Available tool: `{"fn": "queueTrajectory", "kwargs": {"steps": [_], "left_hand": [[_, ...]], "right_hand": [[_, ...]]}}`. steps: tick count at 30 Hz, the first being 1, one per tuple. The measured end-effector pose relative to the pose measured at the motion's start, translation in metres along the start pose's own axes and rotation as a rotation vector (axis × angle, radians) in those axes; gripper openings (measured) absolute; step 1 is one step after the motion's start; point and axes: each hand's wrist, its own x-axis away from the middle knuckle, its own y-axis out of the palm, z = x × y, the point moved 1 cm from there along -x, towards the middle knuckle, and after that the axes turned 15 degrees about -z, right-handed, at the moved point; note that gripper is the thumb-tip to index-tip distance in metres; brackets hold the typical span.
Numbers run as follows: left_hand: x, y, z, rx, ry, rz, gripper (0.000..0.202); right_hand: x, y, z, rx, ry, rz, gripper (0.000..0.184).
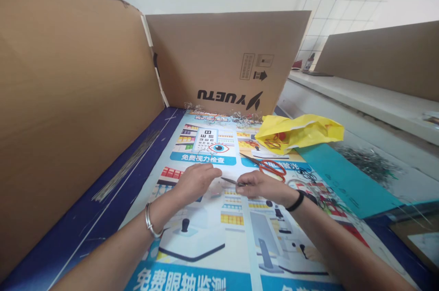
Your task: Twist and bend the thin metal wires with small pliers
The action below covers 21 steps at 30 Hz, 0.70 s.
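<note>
My right hand is closed around a slim dark tool with a narrow tip pointing left; its exact kind is unclear. Just left of that tip, my left hand is pinched, fingertips together; anything between them is too small to make out. Both hands are over a printed poster sheet with blue caption bands. Beyond my right hand lie scissors with red handles, their blades pointing up and left. Dark loops of cord or wire rest beside the handles.
A cardboard panel stands at the back, and another walls the left side. Thin wires lie along the left. A yellow bag sits back right, near a heap of wire pieces. Wire scraps line the back.
</note>
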Motion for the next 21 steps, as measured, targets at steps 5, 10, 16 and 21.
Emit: {"fn": "queueTrajectory", "kwargs": {"steps": [5, 10, 16, 21], "left_hand": [[0.000, 0.000, 0.000, 0.194, -0.008, -0.013, 0.028], [0.000, -0.003, -0.003, 0.422, -0.006, 0.000, 0.025], [-0.004, -0.006, 0.010, 1.030, -0.161, 0.113, 0.011], [-0.007, 0.004, 0.022, 1.828, -0.178, 0.429, 0.020]], "right_hand": [[-0.003, 0.003, 0.001, 0.043, -0.010, 0.013, 0.031], [-0.005, 0.004, 0.005, 0.149, 0.000, 0.016, 0.029], [-0.011, 0.012, 0.002, 0.090, -0.044, 0.136, 0.030], [-0.019, 0.026, -0.001, -0.057, -0.141, 0.309, 0.033]]}}
